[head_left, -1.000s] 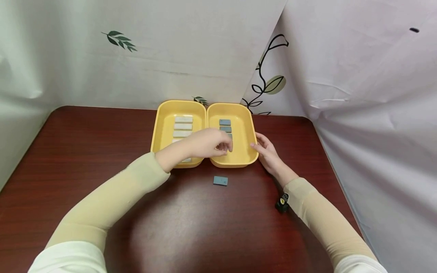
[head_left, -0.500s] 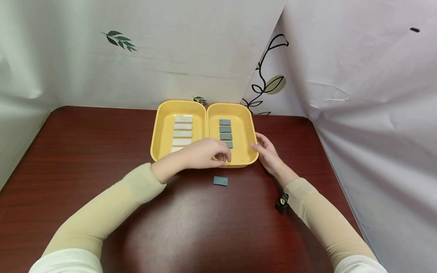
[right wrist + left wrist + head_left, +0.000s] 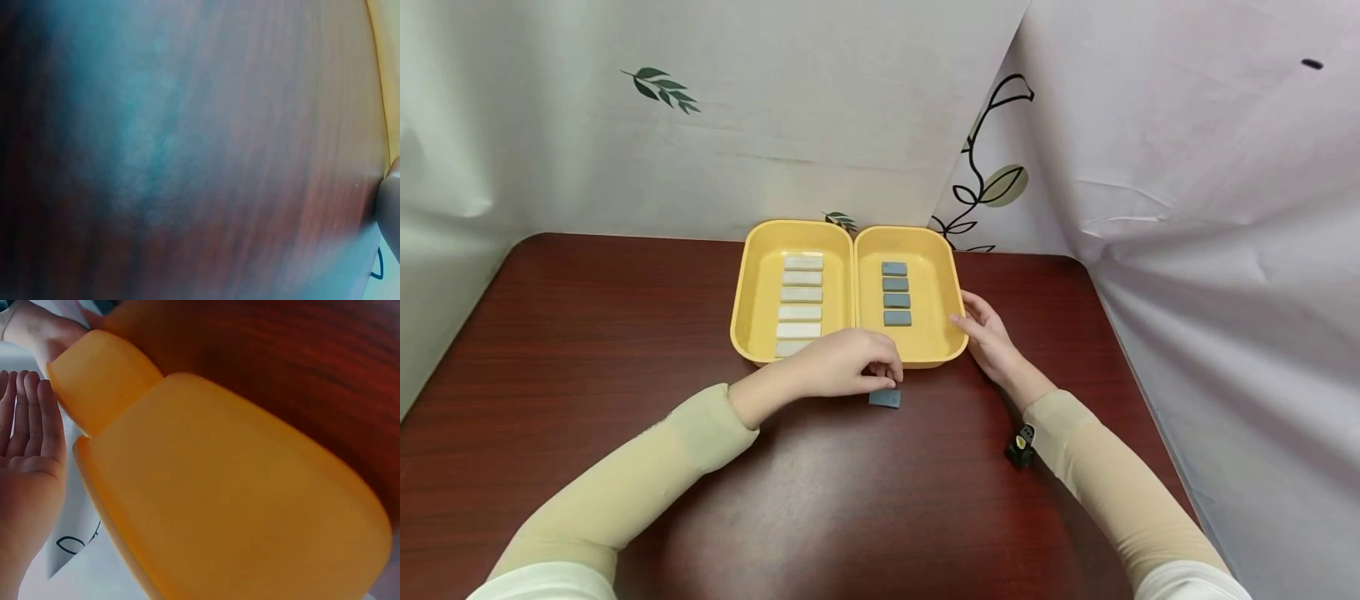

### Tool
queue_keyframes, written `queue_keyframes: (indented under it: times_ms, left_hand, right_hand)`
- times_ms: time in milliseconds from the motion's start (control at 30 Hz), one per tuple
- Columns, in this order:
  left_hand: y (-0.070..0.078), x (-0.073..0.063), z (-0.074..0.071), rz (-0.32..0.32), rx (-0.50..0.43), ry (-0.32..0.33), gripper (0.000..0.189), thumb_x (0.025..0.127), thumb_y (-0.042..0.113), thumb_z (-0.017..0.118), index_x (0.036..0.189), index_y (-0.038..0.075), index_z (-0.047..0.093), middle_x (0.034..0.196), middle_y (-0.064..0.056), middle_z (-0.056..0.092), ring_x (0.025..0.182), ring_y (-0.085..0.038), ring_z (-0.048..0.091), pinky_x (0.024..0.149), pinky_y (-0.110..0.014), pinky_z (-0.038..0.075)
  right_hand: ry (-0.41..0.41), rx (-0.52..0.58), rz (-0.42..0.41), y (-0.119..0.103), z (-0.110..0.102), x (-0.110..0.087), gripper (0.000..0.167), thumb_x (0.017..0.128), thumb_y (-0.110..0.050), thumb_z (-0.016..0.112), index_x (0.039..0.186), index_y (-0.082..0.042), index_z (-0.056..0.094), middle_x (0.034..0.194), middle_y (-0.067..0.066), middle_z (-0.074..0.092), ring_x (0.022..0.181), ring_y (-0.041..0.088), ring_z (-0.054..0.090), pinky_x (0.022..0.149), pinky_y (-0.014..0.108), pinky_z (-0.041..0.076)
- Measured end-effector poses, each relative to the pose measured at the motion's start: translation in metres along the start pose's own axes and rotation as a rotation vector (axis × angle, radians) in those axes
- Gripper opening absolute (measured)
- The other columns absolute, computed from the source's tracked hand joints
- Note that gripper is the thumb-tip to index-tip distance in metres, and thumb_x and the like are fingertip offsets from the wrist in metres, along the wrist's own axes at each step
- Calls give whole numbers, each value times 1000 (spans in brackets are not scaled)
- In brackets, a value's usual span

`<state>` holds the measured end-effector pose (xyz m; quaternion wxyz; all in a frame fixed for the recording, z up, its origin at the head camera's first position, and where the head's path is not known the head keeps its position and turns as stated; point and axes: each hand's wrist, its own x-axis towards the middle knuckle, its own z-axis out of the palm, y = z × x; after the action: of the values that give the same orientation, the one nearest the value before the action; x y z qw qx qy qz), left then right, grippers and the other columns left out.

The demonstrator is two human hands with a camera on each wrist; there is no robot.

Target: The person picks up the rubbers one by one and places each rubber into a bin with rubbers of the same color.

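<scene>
In the head view, a blue-grey rectangular tile (image 3: 884, 400) lies on the table just in front of the yellow tray. My left hand (image 3: 848, 363) reaches across the tray's front edge. Its loosely bent fingertips are right at the tile's far edge and overlap it. The left wrist view shows this hand (image 3: 34, 450) beside the tray's outer wall (image 3: 237, 506). My right hand (image 3: 994, 337) holds the right compartment (image 3: 936, 333) by its side, thumb over the rim and fingers outside. Several matching tiles (image 3: 896, 301) form a column in that compartment.
The left compartment (image 3: 752, 308) holds a column of several white bars (image 3: 801, 295), the nearest partly behind my left forearm. A small black device (image 3: 1020, 447) sits by my right wrist. Patterned white sheeting (image 3: 850, 108) stands behind the dark red wooden table (image 3: 625, 300).
My left hand has moved from inside the right compartment toward me, over the front rim to the loose tile. Four-tile column is now uncovered. The right hand has stayed on the tray.
</scene>
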<state>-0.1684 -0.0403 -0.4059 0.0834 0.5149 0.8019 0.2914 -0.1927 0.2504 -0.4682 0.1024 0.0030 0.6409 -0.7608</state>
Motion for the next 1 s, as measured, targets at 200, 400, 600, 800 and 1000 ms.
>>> queue_keyframes:
  times_ms: [200,400,600,800,1000]
  left_hand:
    - [-1,-4,7,-13,22,0,7,98,12,75,102,16,80,96,6,73,84,-4,65,79,-18,55]
    - [0,-10,14,-43,47,-11,14,99,14,75,112,14,81,106,3,77,92,-7,70,86,-25,58]
    - [-1,-15,21,-48,96,-21,21,99,17,76,119,13,80,117,1,79,110,-14,74,99,-34,59]
    - [-1,-16,29,-67,89,-44,29,99,18,76,126,11,76,124,-2,77,115,-16,72,102,-36,58]
    - [-4,-16,37,-87,97,-66,33,99,19,77,130,11,74,129,-4,75,119,-18,71,105,-37,57]
  right_hand:
    - [5,0,4,-1,1,0,62,104,4,51,162,4,30,141,2,53,123,8,58,96,17,55]
    - [3,-12,6,-1,1,1,61,105,4,51,162,4,29,145,5,52,125,8,58,97,17,55]
    - [4,-15,7,-1,0,1,62,104,4,51,162,4,28,143,5,52,122,8,59,96,17,54]
    - [8,-19,16,-2,1,1,62,105,4,50,163,3,28,146,7,50,123,7,58,96,16,54]
    - [12,-16,16,-2,1,0,62,105,4,51,163,3,28,142,4,52,122,7,58,96,16,54]
